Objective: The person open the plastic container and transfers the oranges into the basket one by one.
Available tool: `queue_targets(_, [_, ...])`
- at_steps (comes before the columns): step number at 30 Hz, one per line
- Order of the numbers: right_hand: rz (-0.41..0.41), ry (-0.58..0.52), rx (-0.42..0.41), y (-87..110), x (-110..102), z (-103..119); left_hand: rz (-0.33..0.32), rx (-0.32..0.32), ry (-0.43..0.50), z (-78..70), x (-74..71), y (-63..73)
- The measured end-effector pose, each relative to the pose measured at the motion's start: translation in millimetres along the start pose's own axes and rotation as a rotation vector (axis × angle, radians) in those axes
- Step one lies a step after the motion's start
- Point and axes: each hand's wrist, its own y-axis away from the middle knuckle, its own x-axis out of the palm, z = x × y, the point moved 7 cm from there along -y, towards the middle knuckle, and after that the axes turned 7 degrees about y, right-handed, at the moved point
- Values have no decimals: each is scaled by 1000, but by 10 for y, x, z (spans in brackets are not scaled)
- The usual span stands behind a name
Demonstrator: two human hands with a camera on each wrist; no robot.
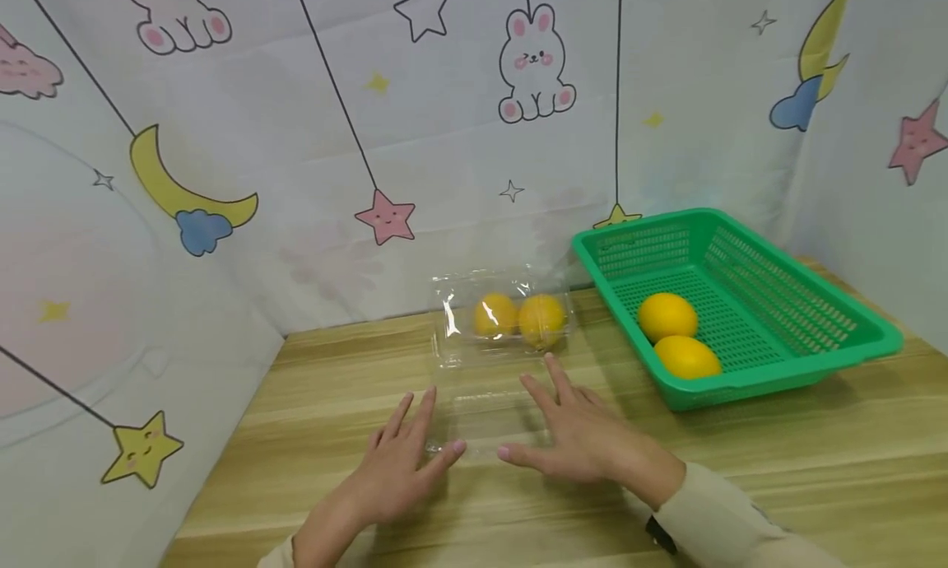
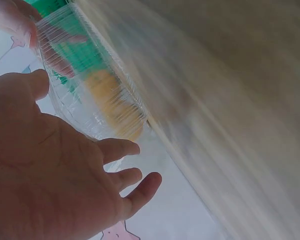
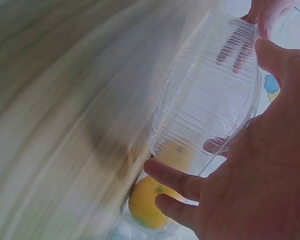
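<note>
A clear plastic clamshell box lies unfolded on the table, its ribbed near half between my two hands. Two oranges sit side by side in its far half. My left hand is at the near half's left side, fingers spread and thumb by the front corner. On the other side, my right hand has its fingers spread too, fingertips near the right edge. Both wrist views show the ribbed plastic close to the fingertips, with no fingers curled round it. Neither hand holds an orange.
To the right stands a green plastic basket with perforated walls, two more oranges at its left side. A white curtain printed with rabbits, stars and moons hangs behind the wooden table and along its left side.
</note>
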Motion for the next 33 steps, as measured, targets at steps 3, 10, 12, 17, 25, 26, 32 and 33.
queue_targets(3, [-10,8,-12,-42,20,41,-8,-8,-5,43,-38,14])
queue_targets(10, [2,29,-28,-124,68,141,-5,-14,-1,144,-98,46])
queue_targets(12, [4,19,-32,-160,62,177,-1,-26,1,181,-124,53])
queue_targets(17, [13,23,-31,-263,68,259,-1,-33,1,273,-192,50])
queue_targets(25, [24,16,-36,-409,101,364,-14,-43,33,477,-247,2])
queue_targets(26, [24,12,-36,-426,105,376,-11,-47,31,497,-258,1])
queue_targets(32, [28,11,-33,-511,148,461,-44,-41,31,593,-333,28])
queue_targets(33, [28,12,-34,-532,163,470,-46,-42,39,603,-343,33])
